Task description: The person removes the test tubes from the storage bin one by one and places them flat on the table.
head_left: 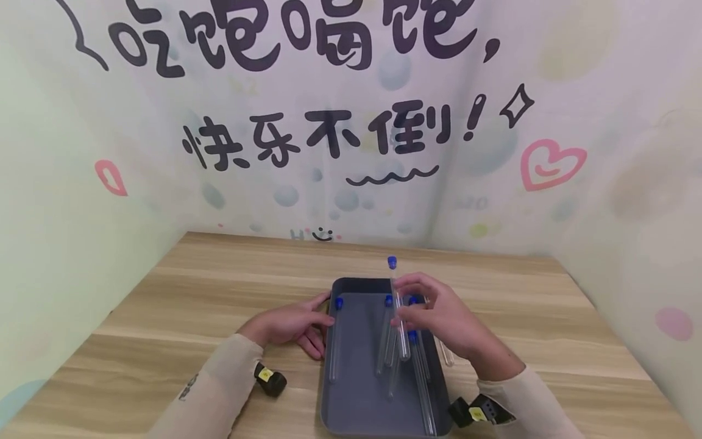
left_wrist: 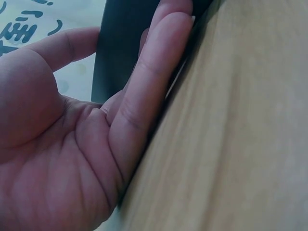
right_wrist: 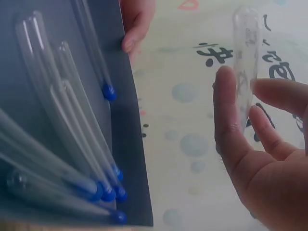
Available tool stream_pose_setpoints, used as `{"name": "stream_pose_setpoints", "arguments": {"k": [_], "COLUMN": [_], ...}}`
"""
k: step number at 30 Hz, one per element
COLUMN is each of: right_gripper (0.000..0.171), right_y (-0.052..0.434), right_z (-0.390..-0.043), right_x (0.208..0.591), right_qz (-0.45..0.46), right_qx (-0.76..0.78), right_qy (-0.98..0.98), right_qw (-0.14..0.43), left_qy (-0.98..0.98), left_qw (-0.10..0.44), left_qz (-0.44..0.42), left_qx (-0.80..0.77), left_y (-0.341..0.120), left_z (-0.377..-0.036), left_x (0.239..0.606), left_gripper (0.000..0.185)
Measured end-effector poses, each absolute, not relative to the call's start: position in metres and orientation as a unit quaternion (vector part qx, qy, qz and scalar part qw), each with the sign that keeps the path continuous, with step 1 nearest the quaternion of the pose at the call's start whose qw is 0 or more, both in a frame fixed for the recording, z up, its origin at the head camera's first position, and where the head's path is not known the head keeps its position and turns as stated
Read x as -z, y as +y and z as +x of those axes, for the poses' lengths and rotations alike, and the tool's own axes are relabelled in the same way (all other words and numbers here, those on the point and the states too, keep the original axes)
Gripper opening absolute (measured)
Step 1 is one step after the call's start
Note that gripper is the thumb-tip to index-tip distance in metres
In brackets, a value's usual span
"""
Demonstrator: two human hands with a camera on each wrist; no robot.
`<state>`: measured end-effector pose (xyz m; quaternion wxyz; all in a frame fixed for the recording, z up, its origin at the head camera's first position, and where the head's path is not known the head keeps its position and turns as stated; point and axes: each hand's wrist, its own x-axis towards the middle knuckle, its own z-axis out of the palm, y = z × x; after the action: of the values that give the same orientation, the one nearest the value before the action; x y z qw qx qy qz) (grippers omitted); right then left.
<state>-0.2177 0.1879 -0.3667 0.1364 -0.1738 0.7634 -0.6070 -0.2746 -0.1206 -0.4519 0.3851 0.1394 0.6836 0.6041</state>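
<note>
Right hand (head_left: 439,314) pinching a blue-capped test tube (head_left: 399,317) above the grey tray (head_left: 356,390) (more tubes inside); left hand (head_left: 290,323), fingers straight, steadying tray's edge.

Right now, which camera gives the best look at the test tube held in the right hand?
The head view: the held test tube shows whole, blue cap up, pinched by the right hand over the grey tray. The right wrist view shows only its clear rounded end between the fingers. The left wrist view misses it.
</note>
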Motion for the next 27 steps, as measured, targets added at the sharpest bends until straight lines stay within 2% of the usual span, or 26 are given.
{"name": "stream_pose_setpoints", "arguments": {"k": [16,27], "right_gripper": [0.048,0.043], "right_y": [0.208,0.222], "right_z": [-0.232,-0.242], "right_x": [0.377,0.382], "right_qz": [-0.147,-0.12], "right_qx": [0.587,0.566], "right_qy": [0.79,0.811], "right_qw": [0.102,0.083], "left_qy": [0.686,0.688], "left_qw": [0.386,0.381], "left_qz": [0.144,0.14], "left_qx": [-0.599,-0.601], "left_y": [-0.121,-0.12], "left_z": [-0.277,-0.276], "left_x": [0.451,0.452], "left_gripper": [0.086,0.086]}}
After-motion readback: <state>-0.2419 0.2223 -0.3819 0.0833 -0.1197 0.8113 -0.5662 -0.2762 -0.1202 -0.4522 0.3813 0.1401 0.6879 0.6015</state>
